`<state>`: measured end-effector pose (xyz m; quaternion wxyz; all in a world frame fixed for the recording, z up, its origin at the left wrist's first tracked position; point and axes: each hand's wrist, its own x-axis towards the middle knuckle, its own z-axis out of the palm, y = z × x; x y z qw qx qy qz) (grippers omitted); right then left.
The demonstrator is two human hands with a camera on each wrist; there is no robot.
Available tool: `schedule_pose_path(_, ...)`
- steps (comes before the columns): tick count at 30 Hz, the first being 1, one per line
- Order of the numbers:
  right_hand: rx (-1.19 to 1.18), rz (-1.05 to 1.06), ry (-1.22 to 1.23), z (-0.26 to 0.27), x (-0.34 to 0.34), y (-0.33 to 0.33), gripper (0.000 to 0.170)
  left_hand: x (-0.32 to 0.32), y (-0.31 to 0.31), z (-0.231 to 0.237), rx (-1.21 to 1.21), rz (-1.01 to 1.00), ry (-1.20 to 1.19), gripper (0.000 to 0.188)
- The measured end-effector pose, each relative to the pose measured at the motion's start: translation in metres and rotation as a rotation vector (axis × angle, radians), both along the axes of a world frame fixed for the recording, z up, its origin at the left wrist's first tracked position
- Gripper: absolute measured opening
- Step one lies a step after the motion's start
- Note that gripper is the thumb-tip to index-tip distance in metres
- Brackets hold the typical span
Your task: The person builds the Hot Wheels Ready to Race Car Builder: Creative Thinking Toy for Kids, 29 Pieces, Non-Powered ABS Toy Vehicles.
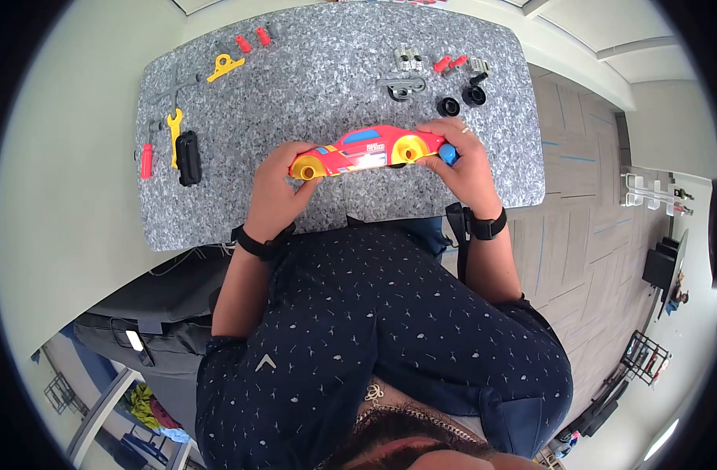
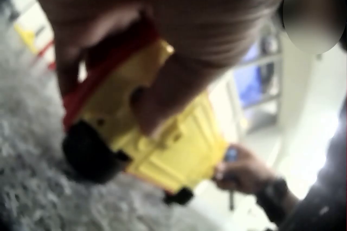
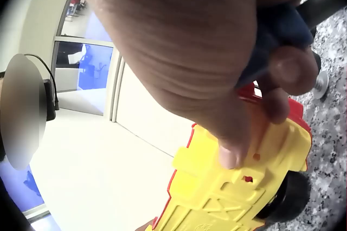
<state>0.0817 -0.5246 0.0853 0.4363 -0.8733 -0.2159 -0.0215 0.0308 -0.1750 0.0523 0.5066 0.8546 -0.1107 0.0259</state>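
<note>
A red toy car (image 1: 366, 145) is held in both hands over the near part of the table, its side with two yellow wheel wells towards the head camera. My left hand (image 1: 282, 178) grips one end, thumb pressed on the yellow underside (image 2: 190, 147). At the other end my right hand (image 1: 469, 171) grips the car, its thumb also on the underside. A blue-handled tool (image 3: 279, 28) with a dark shaft is tucked in the right hand as well. On the car's far side, black wheels (image 3: 293, 196) are in place; the fingers hide parts of the body.
On the speckled grey table (image 1: 319, 86), a yellow wrench (image 1: 175, 137), a long black part (image 1: 188, 159) and a red-handled screwdriver (image 1: 147, 160) lie left. Two black wheels (image 1: 473, 95), a grey part (image 1: 408, 83) and small red pieces (image 1: 443, 64) lie beyond the right hand.
</note>
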Motion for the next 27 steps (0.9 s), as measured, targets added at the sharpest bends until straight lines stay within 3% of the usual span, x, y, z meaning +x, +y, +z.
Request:
schedule_pose_path(5, 0.039, 0.048, 0.225, 0.026, 0.003, -0.033, 0.054, 0.0, 0.002, 0.003, 0.019, -0.023, 0.004, 0.045)
schedule_pose_path(9, -0.11, -0.231, 0.139, 0.036, 0.023, -0.066, 0.053, -0.001, 0.004, -0.001, -0.001, -0.039, 0.06, 0.048)
schedule_pose_path(12, -0.302, -0.148, -0.098, 0.017, 0.049, -0.07, 0.053, -0.001, 0.004, 0.0, -0.043, -0.062, 0.1, 0.052)
schedule_pose_path(16, -0.448, -0.056, -0.162, -0.024, 0.071, -0.056, 0.052, -0.001, -0.002, 0.016, -0.089, -0.073, 0.072, 0.054)
schedule_pose_path(20, -0.55, 0.007, -0.066, -0.036, 0.086, -0.054, 0.055, -0.002, -0.002, 0.016, -0.106, -0.074, 0.061, 0.051)
schedule_pose_path(24, -0.395, -0.026, -0.152, -0.019, 0.088, -0.053, 0.054, -0.001, -0.002, 0.011, -0.127, -0.1, 0.056, 0.049)
schedule_pose_path(27, -0.204, -0.072, -0.174, 0.04, 0.058, -0.021, 0.055, -0.002, -0.008, 0.011, -0.141, -0.114, 0.055, 0.049)
